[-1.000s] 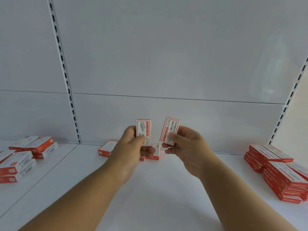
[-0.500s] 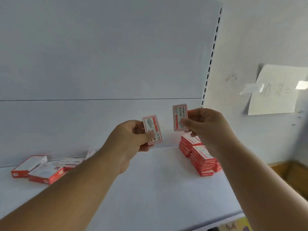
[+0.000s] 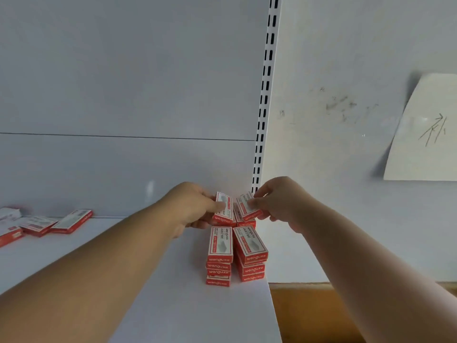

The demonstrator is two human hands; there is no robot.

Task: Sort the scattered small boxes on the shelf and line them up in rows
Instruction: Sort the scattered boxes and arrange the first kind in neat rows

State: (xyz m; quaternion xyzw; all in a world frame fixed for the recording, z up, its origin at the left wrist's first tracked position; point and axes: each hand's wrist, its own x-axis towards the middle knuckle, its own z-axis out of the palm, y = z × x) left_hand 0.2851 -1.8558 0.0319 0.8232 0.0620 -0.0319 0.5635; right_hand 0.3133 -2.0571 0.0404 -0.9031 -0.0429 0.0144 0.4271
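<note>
Both hands are at the right end of the white shelf (image 3: 173,305), against the back panel. The left hand (image 3: 195,209) has its grip closed on a red-and-white staple box (image 3: 223,209), thumb on the top face, the box tilted over the left rear stack. The right hand (image 3: 277,201) has its grip pinched on a second staple box (image 3: 247,206), tilted over the right rear stack (image 3: 244,222). Just in front stand two more stacks, side by side: the front left stack (image 3: 219,256) and the front right stack (image 3: 251,253), the latter near the shelf's right edge. Loose boxes (image 3: 49,222) lie scattered far left on the shelf. A slotted upright (image 3: 265,95) runs up behind the stacks; a paper sheet (image 3: 425,134) hangs on the wall to the right.
</note>
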